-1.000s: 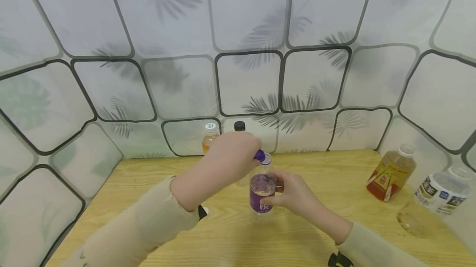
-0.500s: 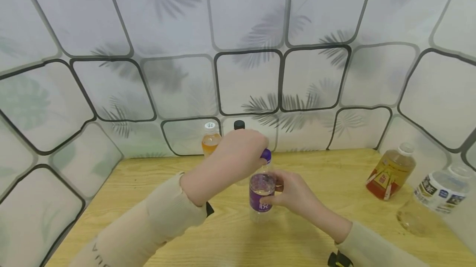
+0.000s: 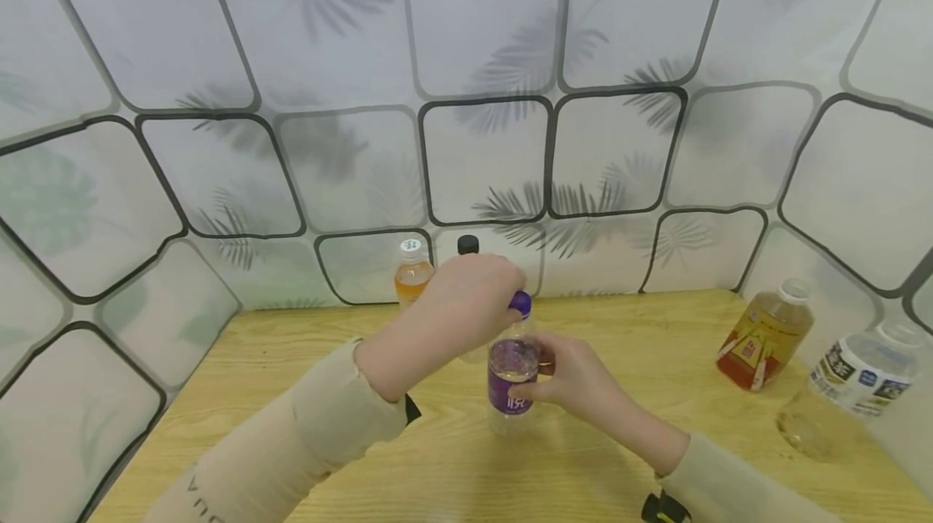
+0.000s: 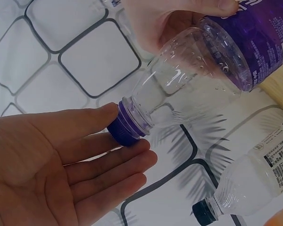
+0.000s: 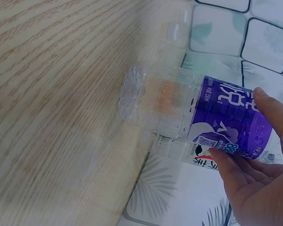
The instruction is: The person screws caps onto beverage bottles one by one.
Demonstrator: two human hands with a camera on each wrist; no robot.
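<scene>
A clear plastic bottle with a purple label [image 3: 513,395] stands upright on the wooden table [image 3: 437,474]. My right hand [image 3: 576,377] holds it around the label, thumb on the near side. Above, my left hand [image 3: 466,296] has thumb and forefinger pinching the purple cap [image 4: 124,129], which sits on the bottle's mouth. In the left wrist view the other fingers lie nearly straight beside the cap. The right wrist view shows the bottle's label [image 5: 231,115] between my right thumb and fingers.
Behind my left arm stand an orange-drink bottle [image 3: 413,278] with a white cap and a bottle with a black cap [image 3: 469,245], partly hidden. At the right are an uncapped yellow-labelled bottle [image 3: 761,337] and a large clear bottle [image 3: 849,389]. A patterned wall [image 3: 488,159] closes the back.
The purple cap, held tilted beside the mouth a second ago, is now on top of the bottle. My left hand shifted slightly right. The right hand and bottle stayed in place.
</scene>
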